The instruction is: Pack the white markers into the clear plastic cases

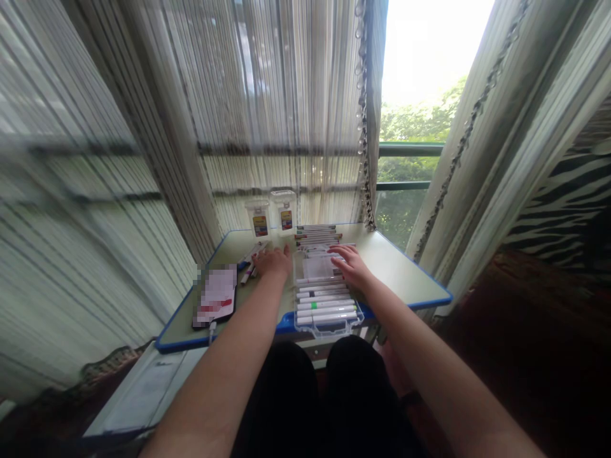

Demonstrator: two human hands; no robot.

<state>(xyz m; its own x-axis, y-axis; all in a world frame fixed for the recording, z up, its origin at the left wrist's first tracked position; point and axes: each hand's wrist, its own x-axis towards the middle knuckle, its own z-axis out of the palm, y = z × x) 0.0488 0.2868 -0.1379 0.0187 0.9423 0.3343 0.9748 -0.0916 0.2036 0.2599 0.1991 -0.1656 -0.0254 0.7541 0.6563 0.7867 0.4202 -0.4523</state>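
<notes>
Striped sheer curtains [296, 95] hang beyond the pale, blue-edged table [401, 273] I sit at. Near me lies an open clear plastic case [317, 267], with white markers [327, 305] side by side across its near part. My right hand [351, 267] is over the case's right side, fingers loosely spread and slightly bent; I see nothing in its grasp. My left hand [273, 262] reaches to some loose markers [247, 275] left of the case, and I cannot tell whether it has hold of any. Another row of markers [315, 236] lies behind the case, with 2 clear boxes [285, 217] upright to its left.

I judge each marker light, stiff and smooth, apt to roll if nudged; 2 fingers and a thumb at mid-barrel should hold it. The case looks thin and perhaps brittle, best held by its rim.
</notes>
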